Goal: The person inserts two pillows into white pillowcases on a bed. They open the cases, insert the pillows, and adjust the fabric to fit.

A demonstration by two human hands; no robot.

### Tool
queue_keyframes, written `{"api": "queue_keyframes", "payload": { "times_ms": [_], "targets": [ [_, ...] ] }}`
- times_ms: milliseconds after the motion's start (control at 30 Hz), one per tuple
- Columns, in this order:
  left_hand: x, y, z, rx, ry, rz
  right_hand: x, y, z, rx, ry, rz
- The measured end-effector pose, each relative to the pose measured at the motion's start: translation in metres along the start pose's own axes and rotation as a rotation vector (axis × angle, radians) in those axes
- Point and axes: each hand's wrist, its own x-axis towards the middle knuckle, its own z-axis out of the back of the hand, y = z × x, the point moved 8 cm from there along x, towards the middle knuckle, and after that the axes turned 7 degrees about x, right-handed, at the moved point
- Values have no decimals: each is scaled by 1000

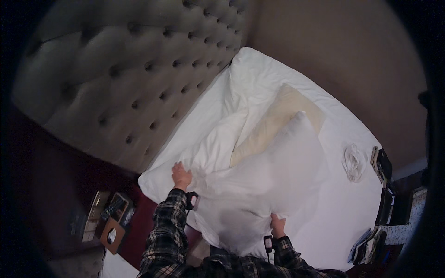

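A large white pillow (285, 166) lies before me on a bed with a white sheet (344, 222). My right hand (278, 224) grips the near edge of this pillow, its fingers hidden in the fabric. My left hand (181, 175) rests with fingers spread on crumpled white bedding (212, 149), near the headboard side of the bed. Between the white pillow and the rumpled bedding lies a cream-coloured pillow (264, 132), partly covered. Small devices are strapped at both wrists.
A grey tufted headboard (146, 83) rises at the upper left. A bundle of white cloth (354, 163) lies on the right of the bed. Folded clothes (368, 246) sit along its far right edge. At the lower left, a brown tissue box (113, 241) stands beside a tray of small items.
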Motion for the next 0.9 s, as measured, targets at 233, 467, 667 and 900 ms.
{"api": "queue_keyframes", "payload": {
  "times_ms": [233, 467, 667, 900],
  "targets": [
    [40, 45, -20, 220, 264, 41, -54, 162, -61, -748, -249, 969],
    [4, 70, 43, -8, -269, -45, -82, 181, -288, -500, 510, 1077],
    [-55, 153, 117, -222, -523, 74, -64, 136, -416, -470, 555, 731],
    [-66, 169, 148, -79, -664, 107, -126, 67, -499, -373, 1187, 41]
  ]
}}
